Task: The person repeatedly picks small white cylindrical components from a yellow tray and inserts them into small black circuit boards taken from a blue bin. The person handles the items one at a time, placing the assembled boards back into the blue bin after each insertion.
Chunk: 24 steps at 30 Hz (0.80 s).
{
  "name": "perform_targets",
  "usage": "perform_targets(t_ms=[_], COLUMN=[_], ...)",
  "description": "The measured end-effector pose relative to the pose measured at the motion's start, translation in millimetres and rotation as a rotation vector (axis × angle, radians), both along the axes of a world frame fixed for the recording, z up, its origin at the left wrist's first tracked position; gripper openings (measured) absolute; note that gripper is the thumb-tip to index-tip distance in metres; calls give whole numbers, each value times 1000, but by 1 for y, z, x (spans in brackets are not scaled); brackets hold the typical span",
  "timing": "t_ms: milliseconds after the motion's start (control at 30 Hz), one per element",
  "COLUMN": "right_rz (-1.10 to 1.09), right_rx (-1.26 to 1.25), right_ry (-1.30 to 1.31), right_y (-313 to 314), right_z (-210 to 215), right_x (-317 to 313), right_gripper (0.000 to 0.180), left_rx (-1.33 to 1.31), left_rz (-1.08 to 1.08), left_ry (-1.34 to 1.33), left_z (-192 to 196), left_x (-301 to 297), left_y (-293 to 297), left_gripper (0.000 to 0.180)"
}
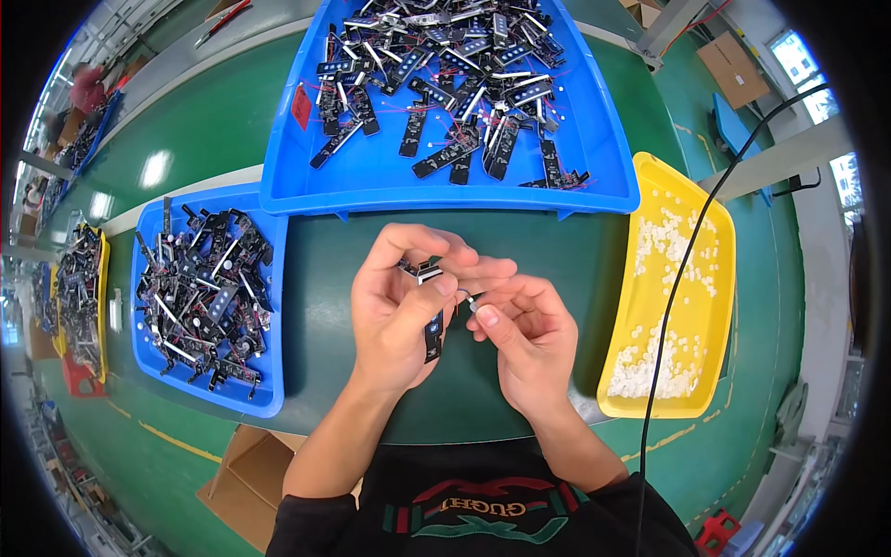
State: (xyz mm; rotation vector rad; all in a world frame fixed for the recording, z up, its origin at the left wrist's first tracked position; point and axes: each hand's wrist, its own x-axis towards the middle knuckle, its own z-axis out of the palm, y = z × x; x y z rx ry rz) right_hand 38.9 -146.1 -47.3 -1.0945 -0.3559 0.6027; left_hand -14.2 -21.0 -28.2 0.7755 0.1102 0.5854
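Observation:
My left hand (382, 320) is closed around a narrow black circuit board (433, 340) with a white strip near its upper end. Its thumb lies across the board, and the fingers cover much of it. Close beside it, my right hand (536, 345) pinches a small pale round part (472, 304) between thumb and fingertips. A short dark wire seems to run from this part toward the board; where it joins is hidden by the fingers. Both hands are above the dark green table (325, 278), nearly touching each other.
Beyond the hands stands a large blue tray (445, 200) of wired circuit boards. A smaller blue tray (277, 362) of similar boards is on the left. On the right, a yellow tray (648, 302) holds small white pieces; a black cable (680, 269) hangs across it.

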Motion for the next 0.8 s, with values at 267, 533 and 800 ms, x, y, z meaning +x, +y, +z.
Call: perform_targets(t_ms=[267, 533, 800], right_rz=[36, 41, -129], right_rx=[65, 219, 165], right_ry=[134, 294, -25], right_y=[1, 3, 9], right_z=[0, -2, 0], right_x=[-2, 1, -8], right_gripper=[21, 17, 15], left_rx=[157, 310, 237], left_rz=[48, 94, 45], left_ry=[-77, -121, -102], left_z=[-6, -12, -8], left_x=[-2, -1, -5], left_y=[-3, -9, -13], left_gripper=[14, 6, 5])
